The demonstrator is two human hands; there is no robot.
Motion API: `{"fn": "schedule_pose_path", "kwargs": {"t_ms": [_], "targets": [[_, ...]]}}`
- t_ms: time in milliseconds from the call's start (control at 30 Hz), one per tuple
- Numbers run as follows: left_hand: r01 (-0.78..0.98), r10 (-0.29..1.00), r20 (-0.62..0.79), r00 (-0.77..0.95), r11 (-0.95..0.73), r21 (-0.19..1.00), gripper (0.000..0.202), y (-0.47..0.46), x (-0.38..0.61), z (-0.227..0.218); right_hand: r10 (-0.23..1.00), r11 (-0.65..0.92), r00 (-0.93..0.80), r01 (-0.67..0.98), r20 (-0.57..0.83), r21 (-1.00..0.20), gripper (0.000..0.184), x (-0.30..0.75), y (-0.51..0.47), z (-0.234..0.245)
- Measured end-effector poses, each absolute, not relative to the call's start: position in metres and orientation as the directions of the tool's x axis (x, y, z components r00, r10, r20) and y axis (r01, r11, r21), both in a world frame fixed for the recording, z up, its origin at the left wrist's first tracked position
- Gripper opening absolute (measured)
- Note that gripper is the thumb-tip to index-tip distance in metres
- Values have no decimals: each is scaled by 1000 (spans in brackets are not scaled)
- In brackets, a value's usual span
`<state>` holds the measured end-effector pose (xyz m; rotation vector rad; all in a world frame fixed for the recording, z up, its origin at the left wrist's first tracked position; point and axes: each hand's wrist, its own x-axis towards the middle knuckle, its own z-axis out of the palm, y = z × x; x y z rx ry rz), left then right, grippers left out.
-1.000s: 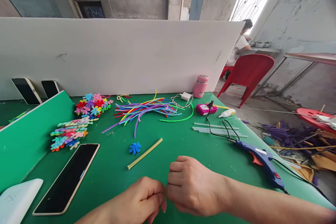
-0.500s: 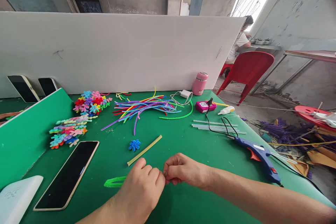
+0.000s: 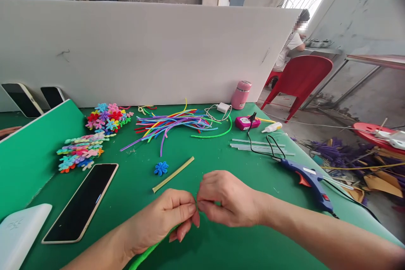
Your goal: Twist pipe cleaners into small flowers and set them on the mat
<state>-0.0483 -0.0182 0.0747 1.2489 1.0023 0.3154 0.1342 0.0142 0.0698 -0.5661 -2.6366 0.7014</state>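
My left hand (image 3: 167,217) and my right hand (image 3: 226,198) meet fingertip to fingertip low over the green table (image 3: 221,164). Both pinch a bright green pipe cleaner (image 3: 148,251), whose free end trails down and left under my left wrist. Just beyond the hands lie a pale yellow stick (image 3: 173,174) and a small blue pipe-cleaner flower (image 3: 161,168).
A bundle of coloured pipe cleaners (image 3: 177,124) and heaps of finished flowers (image 3: 91,135) lie further back. A phone (image 3: 81,202) lies at left, a blue glue gun (image 3: 308,179) with clear glue sticks (image 3: 259,147) at right. A white partition stands behind; a person sits by a red chair (image 3: 299,80).
The green pipe cleaner, which stuck out left of my left hand, now trails down under the wrist. Both hands have stayed pinched together, and the view has tilted slightly down.
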Motion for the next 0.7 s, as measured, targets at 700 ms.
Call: {"fn": "schedule_pose_path", "kwargs": {"t_ms": [700], "targets": [[-131,952,-282,121,297,946,22,-1,-19,29,902,-19,-422,181,-95,-983,28,117,46,32]]}}
